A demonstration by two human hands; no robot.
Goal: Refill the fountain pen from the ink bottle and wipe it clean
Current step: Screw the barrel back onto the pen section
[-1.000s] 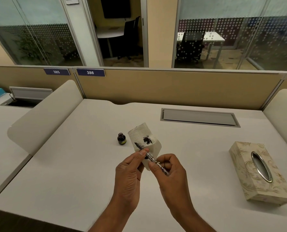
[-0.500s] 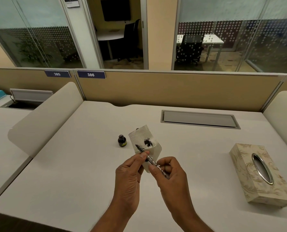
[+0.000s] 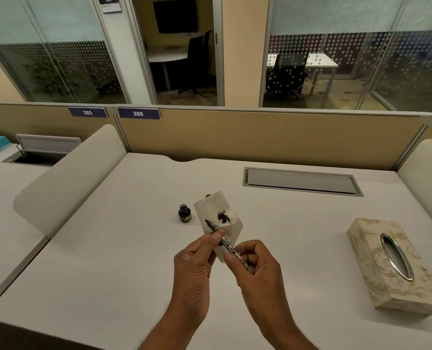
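On the desk [image 3: 109, 261], the ink bottle [image 3: 184, 213] is standing near the middle, just left of the tissue [image 3: 214, 208] that is being held up above the desk surface. The pen [image 3: 222, 239] is lying across the front of the tissue, between the left hand [image 3: 194, 263] and the right hand [image 3: 255, 269]. The tissue box [image 3: 391, 269] is sitting well apart to the right. The cable hatch [image 3: 302, 181] is lying behind, before the partition [image 3: 260, 135].

Blue partition tags [image 3: 88, 112] read "385" and "386"; door sign [image 3: 111, 4] illegible
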